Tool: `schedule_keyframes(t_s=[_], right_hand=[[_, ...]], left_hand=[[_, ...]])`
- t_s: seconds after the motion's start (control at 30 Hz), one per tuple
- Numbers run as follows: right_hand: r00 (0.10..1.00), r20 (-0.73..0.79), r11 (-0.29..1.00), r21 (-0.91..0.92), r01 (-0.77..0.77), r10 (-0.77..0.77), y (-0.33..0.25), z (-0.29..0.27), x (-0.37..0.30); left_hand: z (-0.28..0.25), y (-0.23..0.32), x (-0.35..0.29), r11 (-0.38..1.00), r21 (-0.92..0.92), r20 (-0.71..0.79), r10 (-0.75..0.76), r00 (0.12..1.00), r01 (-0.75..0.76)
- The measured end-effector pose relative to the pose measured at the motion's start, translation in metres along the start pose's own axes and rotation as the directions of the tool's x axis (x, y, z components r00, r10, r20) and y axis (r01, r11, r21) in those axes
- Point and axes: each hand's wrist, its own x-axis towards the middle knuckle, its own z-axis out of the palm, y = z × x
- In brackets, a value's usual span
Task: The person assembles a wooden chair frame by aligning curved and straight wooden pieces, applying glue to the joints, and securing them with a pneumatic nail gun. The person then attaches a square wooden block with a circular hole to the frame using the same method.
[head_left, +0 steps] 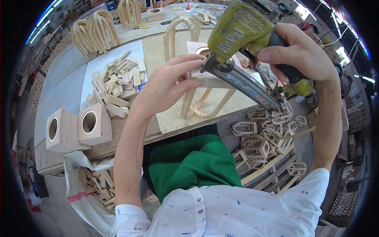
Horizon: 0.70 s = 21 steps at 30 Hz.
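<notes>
Green cloth (193, 160) is covering a worker's lap on the near side of a pale wooden frame (209, 82), which is resting on a worktable (169, 118). At the frame's left edge, the left hand (162, 85) is pinching the wood between narrowly parted thumb and fingers. Above and right of the frame, the right hand (302, 55) is gripping a yellow-green nail gun (242, 29) by its handle; whether its nose is touching cannot be told. Loose wood strips (118, 81) are lying left of the frame.
</notes>
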Motion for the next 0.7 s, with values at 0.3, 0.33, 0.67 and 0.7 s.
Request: schedule_keyframes(t_s=[0.3, 0.33, 0.67, 0.7], right_hand=[[1.000, -0.008, 1.000, -0.012, -0.010, 0.010, -0.003, 0.003, 0.006], [1.000, -0.008, 1.000, -0.014, -0.015, 0.015, -0.002, 0.002, 0.005], [1.000, 0.007, 1.000, -0.014, 0.003, -0.003, -0.002, -0.001, 0.002], [1.000, 0.012, 1.000, -0.010, 0.001, -0.001, -0.001, -0.002, 0.002]], left_hand=[[0.017, -0.001, -0.008, 0.997, -0.037, -0.107, -0.067, 0.992, 0.063], [0.021, -0.001, -0.009, 0.993, -0.084, -0.140, -0.089, 0.986, 0.078], [0.035, -0.004, -0.008, 0.995, -0.099, -0.237, -0.002, 0.971, -0.022], [0.035, -0.003, -0.008, 0.995, -0.093, -0.232, -0.001, 0.973, -0.021]])
